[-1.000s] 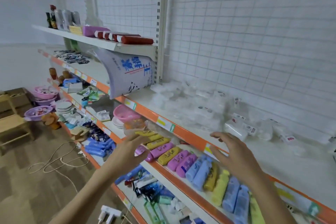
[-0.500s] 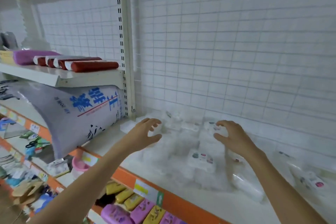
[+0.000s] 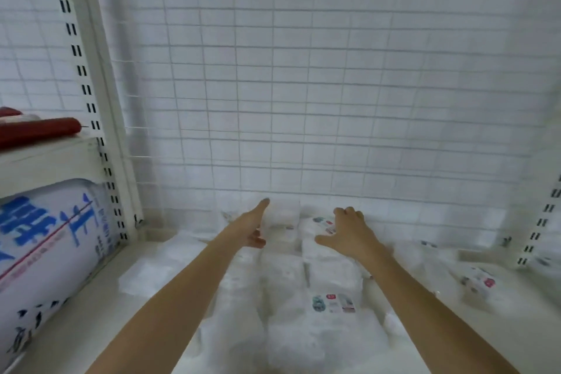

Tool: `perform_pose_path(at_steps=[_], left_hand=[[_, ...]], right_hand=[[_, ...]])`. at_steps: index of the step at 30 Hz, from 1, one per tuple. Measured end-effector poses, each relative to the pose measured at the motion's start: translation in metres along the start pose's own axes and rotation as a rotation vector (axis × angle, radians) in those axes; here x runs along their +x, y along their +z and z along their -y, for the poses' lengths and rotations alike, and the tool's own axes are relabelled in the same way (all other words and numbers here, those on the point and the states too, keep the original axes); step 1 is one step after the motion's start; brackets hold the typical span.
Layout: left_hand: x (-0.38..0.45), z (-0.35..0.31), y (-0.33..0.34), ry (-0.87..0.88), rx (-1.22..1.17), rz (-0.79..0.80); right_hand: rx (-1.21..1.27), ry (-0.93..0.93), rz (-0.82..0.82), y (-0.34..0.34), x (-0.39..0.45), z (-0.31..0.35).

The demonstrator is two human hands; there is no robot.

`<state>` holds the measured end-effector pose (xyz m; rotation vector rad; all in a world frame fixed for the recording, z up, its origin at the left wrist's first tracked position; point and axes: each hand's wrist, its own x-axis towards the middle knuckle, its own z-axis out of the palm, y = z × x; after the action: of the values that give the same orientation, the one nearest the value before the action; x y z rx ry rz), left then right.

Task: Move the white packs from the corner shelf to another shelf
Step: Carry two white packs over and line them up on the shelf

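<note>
both hands reach into blurred white packs [image 3: 306, 288] mid-frame; left hand [image 3: 253, 226] flat and released, right hand [image 3: 349, 232] spread on a pack, its grasp unclear.

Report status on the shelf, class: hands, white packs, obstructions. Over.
Left hand open beside a rear pack. Right hand open, resting on white packs. None lifted. Nothing in the way.

Both hands reach into the white packs [image 3: 331, 279] piled on the shelf [image 3: 100, 297]. Left hand [image 3: 253, 226] flat, fingers straight; right hand [image 3: 349, 232] spread on a rear pack. Blue-printed sack [image 3: 45, 252] far left.
</note>
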<state>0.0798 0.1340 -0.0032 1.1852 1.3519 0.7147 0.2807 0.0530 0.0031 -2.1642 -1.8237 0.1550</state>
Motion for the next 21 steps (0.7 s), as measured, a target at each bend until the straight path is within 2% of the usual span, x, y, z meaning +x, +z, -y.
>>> perform_pose_path(at_steps=[4, 8, 11, 13, 15, 17, 19, 21], left_hand=[[0.013, -0.003, -0.002, 0.013, 0.121, 0.062], [0.020, 0.000, -0.009, 0.051, 0.056, 0.136], [0.026, 0.011, -0.017, 0.147, 0.144, 0.205], [0.022, 0.021, -0.020, 0.278, 0.265, 0.228], [0.019, 0.032, -0.020, 0.433, 0.384, 0.194], [0.020, 0.039, -0.019, 0.561, 0.502, 0.080], [0.023, 0.044, -0.016, 0.618, 0.604, -0.010], [0.024, 0.047, -0.013, 0.616, 0.589, -0.038]], right_hand=[[-0.069, 0.060, -0.020, 0.005, 0.000, 0.005], [-0.051, 0.060, -0.028, 0.008, -0.003, 0.009], [-0.020, 0.053, -0.046, 0.010, -0.007, 0.009], [0.016, 0.060, -0.049, 0.010, -0.009, 0.009], [0.062, 0.069, -0.047, 0.012, -0.011, 0.010], [0.087, 0.072, -0.042, 0.014, -0.013, 0.011], [0.089, 0.081, -0.030, 0.016, -0.014, 0.012], [0.100, 0.093, -0.017, 0.016, -0.015, 0.012]])
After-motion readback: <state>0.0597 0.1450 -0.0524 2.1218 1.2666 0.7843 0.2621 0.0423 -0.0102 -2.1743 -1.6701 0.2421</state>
